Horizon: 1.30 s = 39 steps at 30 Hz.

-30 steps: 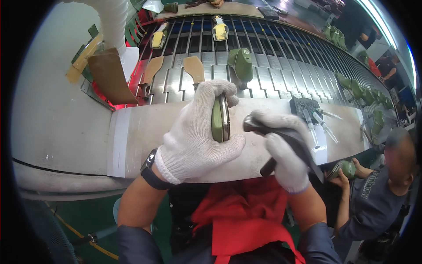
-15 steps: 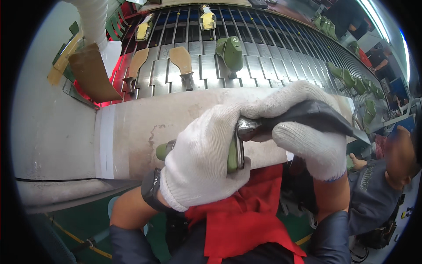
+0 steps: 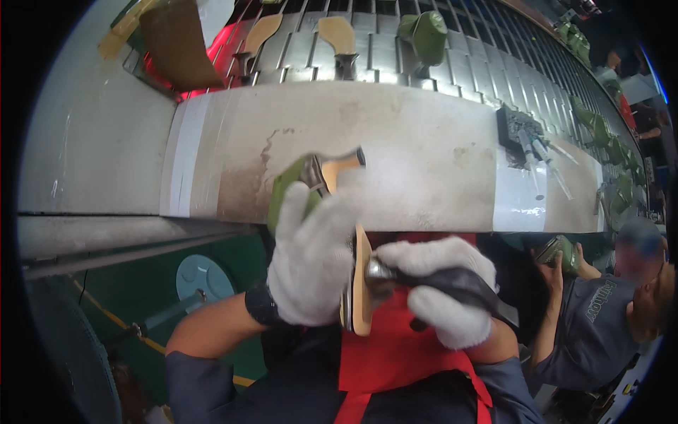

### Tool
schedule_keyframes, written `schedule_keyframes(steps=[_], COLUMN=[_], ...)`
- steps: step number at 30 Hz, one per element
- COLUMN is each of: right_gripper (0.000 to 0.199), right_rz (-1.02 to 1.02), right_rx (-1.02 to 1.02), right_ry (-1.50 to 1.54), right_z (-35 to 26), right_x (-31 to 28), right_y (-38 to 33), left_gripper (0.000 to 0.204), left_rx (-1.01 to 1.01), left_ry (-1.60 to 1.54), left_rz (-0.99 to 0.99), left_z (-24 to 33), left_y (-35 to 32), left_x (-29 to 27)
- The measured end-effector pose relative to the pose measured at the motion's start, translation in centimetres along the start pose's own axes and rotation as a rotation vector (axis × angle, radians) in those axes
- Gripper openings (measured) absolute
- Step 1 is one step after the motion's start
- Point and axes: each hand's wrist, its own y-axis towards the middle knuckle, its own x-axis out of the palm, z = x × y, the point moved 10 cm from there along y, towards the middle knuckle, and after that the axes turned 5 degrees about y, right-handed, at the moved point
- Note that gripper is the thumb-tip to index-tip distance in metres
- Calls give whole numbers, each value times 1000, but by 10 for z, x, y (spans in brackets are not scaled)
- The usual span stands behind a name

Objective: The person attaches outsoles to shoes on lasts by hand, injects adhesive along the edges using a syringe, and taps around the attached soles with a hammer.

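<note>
My left hand point(image 3: 311, 258), in a white knit glove, is closed around a green high-heeled shoe point(image 3: 286, 191). The shoe's tan sole point(image 3: 363, 290) faces right, and its heel point(image 3: 347, 164) sticks out above my fingers. In my gloved right hand point(image 3: 452, 290) is a hammer point(image 3: 466, 283) with a dark handle and a shiny rounded metal head. The hammer's head is right beside the sole; whether it touches cannot be made out. My left fingers are slightly blurred, and much of the shoe lies hidden behind them.
A beige worktable point(image 3: 417, 162) lies ahead. On its right stands a dark block point(image 3: 515, 127) with several syringes point(image 3: 540, 152). Beyond runs a metal slatted conveyor point(image 3: 381, 67) carrying two tan soles point(image 3: 337, 35) and a green shoe point(image 3: 425, 39). A co-worker point(image 3: 593, 318) at right holds a green shoe.
Both hands, with the shoe and hammer, have come down and nearer my body. The shoe has turned so its tan sole and heel show. The view has tilted lower, revealing the syringes.
</note>
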Motion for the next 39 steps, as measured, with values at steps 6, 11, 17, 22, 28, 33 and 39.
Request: schedule_keyframes(steps=[6, 11, 17, 22, 28, 33, 39], right_gripper=[34, 32, 31, 29, 20, 27, 31], right_rz=[150, 91, 90, -180, -501, -425, -334], right_rx=[231, 169, 170, 404, 2, -111, -122], right_ry=[-78, -117, -160, -457, -676, -828, -770], right_z=[80, 53, 24, 32, 19, 17, 24], right_x=[-31, -30, -26, -3, 30, 39, 40], right_y=[10, 30, 63, 92, 89, 66, 35], left_gripper=[65, 67, 61, 41, 46, 46, 45], left_rx=[-9, -5, -18, -24, -80, -103, -92], left_ry=[274, 281, 258, 208, 155, 123, 143], left_rz=[224, 241, 273, 245, 159, 176, 192], left_z=[-58, -58, -61, -67, -67, -67, -66], left_y=[-55, -59, -55, -59, -55, -58, -59], left_x=[38, 40, 39, 37, 43, 41, 43])
